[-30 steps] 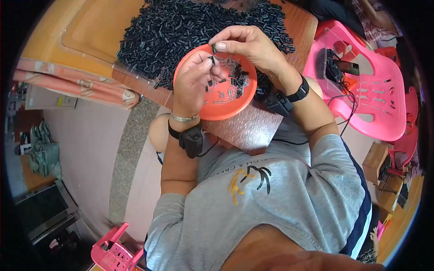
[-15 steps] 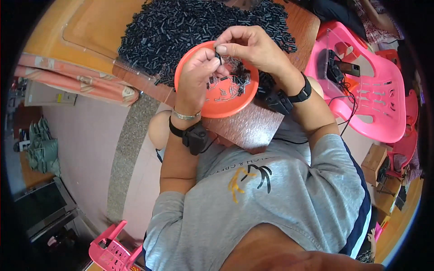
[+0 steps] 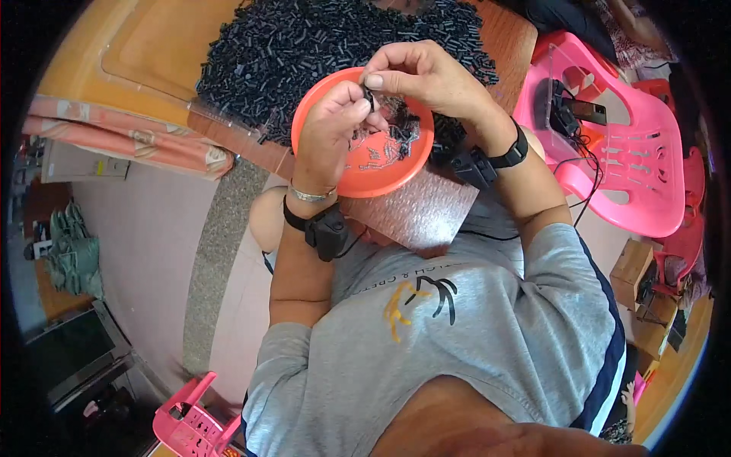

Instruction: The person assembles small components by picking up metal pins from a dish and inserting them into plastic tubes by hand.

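Observation:
My left hand [image 3: 333,128] is closed, pinching a small black part [image 3: 368,99] between thumb and fingers. My right hand [image 3: 426,79] meets it from the other side, thumb and forefinger pressed together at the part's upper end. Both hands are over a shallow orange-red basin [image 3: 381,185]. Small silvery metal pieces [image 3: 373,158] and some dark bits lie in the basin. Beyond it, a wide heap of short black cylindrical parts [image 3: 285,49] covers much of the table. The part's exact kind is too small to make out, and fingers partly hide it.
The wooden table [image 3: 164,46] carries the heap, with a patterned cloth [image 3: 137,137] hanging at its left edge. A pink plastic chair [image 3: 640,167] at the right holds a dark device [image 3: 586,112] and cables. Another pink chair [image 3: 194,426] stands lower left. Another person's arm [image 3: 640,30] shows at upper right.
Both hands stay together over the basin, still pinching the small black part. Only slight finger movement and a small shift of the whole view show.

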A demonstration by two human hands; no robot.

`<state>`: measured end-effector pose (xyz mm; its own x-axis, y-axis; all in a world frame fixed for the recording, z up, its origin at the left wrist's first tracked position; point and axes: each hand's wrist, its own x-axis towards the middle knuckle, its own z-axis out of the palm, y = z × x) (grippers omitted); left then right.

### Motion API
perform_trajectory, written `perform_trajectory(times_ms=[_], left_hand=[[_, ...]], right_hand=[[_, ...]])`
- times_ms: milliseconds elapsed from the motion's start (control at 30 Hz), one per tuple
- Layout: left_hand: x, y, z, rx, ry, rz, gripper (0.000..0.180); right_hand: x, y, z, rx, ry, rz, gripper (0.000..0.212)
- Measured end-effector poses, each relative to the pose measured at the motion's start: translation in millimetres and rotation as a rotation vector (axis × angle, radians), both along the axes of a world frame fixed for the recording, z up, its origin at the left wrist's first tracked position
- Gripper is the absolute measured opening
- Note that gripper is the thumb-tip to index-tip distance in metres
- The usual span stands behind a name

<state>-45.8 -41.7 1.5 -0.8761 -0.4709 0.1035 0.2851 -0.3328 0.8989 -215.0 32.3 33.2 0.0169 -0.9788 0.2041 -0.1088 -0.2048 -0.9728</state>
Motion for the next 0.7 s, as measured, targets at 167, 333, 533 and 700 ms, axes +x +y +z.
perform_trajectory(times_ms=[167,333,533,700], left_hand=[[0.0,-1.1,-1.1,-0.003,0.013,-0.009,0.015],[0.4,-2.5,-3.1,0.025,0.037,-0.033,0.015],[1.3,-1.0,-1.0,0.044,0.049,-0.034,0.016],[0.5,-1.9,-1.3,0.047,0.065,-0.039,0.015]], right_hand=[[0.5,-0.7,-1.1,0.0,0.0,-0.004,0.016],[0.5,-0.1,-0.4,0.025,-0.005,0.009,0.016],[0.9,0.9,-1.7,-0.017,-0.02,0.011,0.016],[0.7,0.9,0.9,0.025,-0.098,0.047,0.014]])
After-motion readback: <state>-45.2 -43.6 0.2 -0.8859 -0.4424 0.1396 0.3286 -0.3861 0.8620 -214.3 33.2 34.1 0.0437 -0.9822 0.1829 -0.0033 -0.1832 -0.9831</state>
